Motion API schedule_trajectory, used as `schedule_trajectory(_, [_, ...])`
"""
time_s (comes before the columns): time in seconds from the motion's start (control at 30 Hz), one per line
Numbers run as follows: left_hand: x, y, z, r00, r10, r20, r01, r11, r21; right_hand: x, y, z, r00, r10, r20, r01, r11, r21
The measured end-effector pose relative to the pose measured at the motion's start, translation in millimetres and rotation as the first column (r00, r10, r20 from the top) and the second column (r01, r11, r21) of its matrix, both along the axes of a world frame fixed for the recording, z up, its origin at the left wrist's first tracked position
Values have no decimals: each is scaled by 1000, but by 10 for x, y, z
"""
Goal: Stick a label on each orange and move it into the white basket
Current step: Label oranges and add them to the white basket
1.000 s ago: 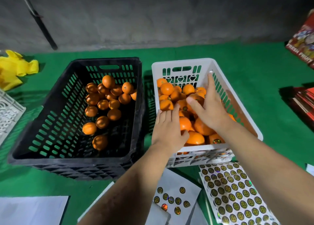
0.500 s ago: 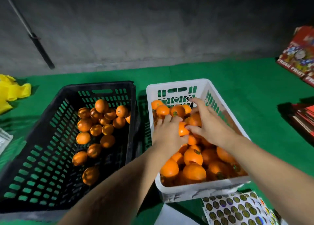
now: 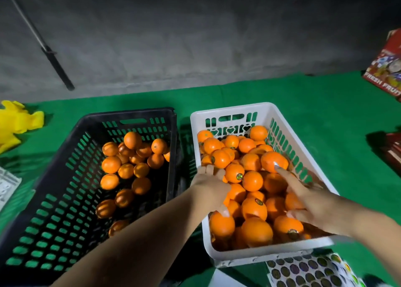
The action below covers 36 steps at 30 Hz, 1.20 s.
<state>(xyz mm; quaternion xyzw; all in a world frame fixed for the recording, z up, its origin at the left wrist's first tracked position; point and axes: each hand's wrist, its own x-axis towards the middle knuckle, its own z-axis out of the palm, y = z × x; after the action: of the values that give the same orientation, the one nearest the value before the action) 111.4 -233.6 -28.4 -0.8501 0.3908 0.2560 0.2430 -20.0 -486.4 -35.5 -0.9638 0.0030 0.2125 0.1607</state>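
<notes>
Far to the left of both hands lay a yellow thing [image 3: 15, 122] on the green surface [image 3: 325, 104]. Next came the black crate [image 3: 65, 178], just left of the left hand [image 3: 211, 188]. It held the oranges [image 3: 130, 158] that were still waiting, and no labels could be seen on them.

The left hand was over the near left part of the white basket [image 3: 230, 109]. Its fingers were lying flat on the pile, and its thumb touched an orange at the near corner. It did not seem to be pinching anything. Between the two hands sat an orange with a label [image 3: 234, 173] on its side.

The right hand [image 3: 312, 202] was spread over the right side of the pile. One long finger reached out and touched a big orange [image 3: 274, 162] by the far right wall. The other fingers rested on fruit below, and it was gripping nothing.

It looked like the hands were settling the pile. To do that well, they should push softly, so no orange rolls out and no label rubs off. The basket was quite full, so low gaps were the best spots. The label sheet [image 3: 303, 271] lay near the right hand, just in front of the basket, ready for the next orange.
</notes>
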Motion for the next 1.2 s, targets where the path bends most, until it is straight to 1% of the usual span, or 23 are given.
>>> schedule_trajectory(0.1, [-6, 42, 45, 998, -62, 8, 63, 991, -119, 18, 14, 168, 999, -30, 15, 29, 996, 87])
schedule_trajectory(0.13, [5, 68, 45, 999, -31, -10, 28, 980, -198, 57, 3, 223, 999, -44, 24, 40, 990, 138])
schedule_trajectory(0.17, [23, 84, 59, 998, 39, -51, -53, 948, -315, 128, -6, 273, 997, -56, 46, 47, 981, 189])
schedule_trajectory(0.2, [49, 81, 91, 988, 118, -102, -152, 877, -457, 236, -3, 323, 992, -80, 93, 56, 971, 233])
schedule_trajectory(0.27, [154, -15, 169, 956, 257, -144, -279, 636, -720, 514, 46, 417, 944, -187, 271, 100, 947, 304])
schedule_trajectory(0.3, [212, -83, 208, 938, 312, -153, -302, 515, -802, 654, 88, 449, 892, -256, 374, 128, 934, 334])
schedule_trajectory(0.33, [260, -147, 243, 919, 350, -180, -327, 425, -844, 771, 143, 461, 831, -314, 460, 151, 922, 355])
schedule_trajectory(0.37, [293, -185, 253, 904, 375, -205, -352, 384, -854, 854, 208, 448, 782, -348, 517, 163, 915, 369])
schedule_trajectory(0.4, [308, -195, 243, 898, 389, -205, -364, 397, -843, 896, 281, 413, 757, -363, 543, 156, 908, 389])
schedule_trajectory(0.47, [246, -134, 176, 896, 398, -195, -385, 482, -787, 852, 436, 263, 766, -378, 520, 110, 874, 474])
schedule_trajectory(0.5, [177, -86, 138, 892, 394, -220, -409, 498, -765, 775, 530, 172, 786, -391, 479, 102, 845, 525])
schedule_trajectory(0.53, [77, -42, 105, 883, 388, -265, -440, 484, -757, 672, 639, 76, 808, -404, 429, 109, 818, 564])
schedule_trajectory(0.63, [-301, 64, 63, 843, 399, -362, -500, 330, -800, 369, 999, -164, 833, -428, 351, 131, 769, 626])
schedule_trajectory(0.73, [-671, 268, 93, 839, 429, -334, -432, 152, -889, 147, 1407, -241, 819, -438, 371, 71, 719, 692])
schedule_trajectory(0.8, [-867, 494, 141, 835, 431, -342, -410, 72, -909, 38, 1703, -234, 810, -430, 399, 23, 704, 710])
schedule_trajectory(0.83, [-931, 631, 178, 833, 431, -347, -406, 51, -912, -6, 1849, -222, 809, -419, 413, -2, 699, 715])
schedule_trajectory(0.9, [-1000, 943, 295, 843, 431, -320, -380, 57, -923, -64, 2105, -190, 807, -389, 445, -56, 700, 712])
schedule_trajectory(1.0, [-935, 1491, 479, 864, 453, -218, -315, 149, -937, -77, 2390, -124, 791, -311, 526, -128, 757, 641])
schedule_trajectory(1.03, [-875, 1672, 514, 872, 464, -158, -280, 205, -938, -60, 2483, -95, 783, -273, 558, -164, 775, 610])
schedule_trajectory(1.07, [-806, 1833, 542, 870, 487, -79, -246, 288, -926, -35, 2592, -54, 782, -234, 577, -199, 784, 588])
schedule_trajectory(1.13, [-663, 2055, 534, 831, 555, 31, -255, 430, -866, 24, 2871, 45, 802, -171, 573, -268, 754, 600])
schedule_trajectory(1.17, [-596, 2122, 498, 792, 609, -39, -359, 413, -837, 49, 3015, 76, 808, -158, 567, -287, 735, 615])
schedule_trajectory(1.2, [-545, 2157, 452, 708, 682, -181, -503, 308, -808, 73, 3151, 87, 809, -157, 566, -283, 740, 610])
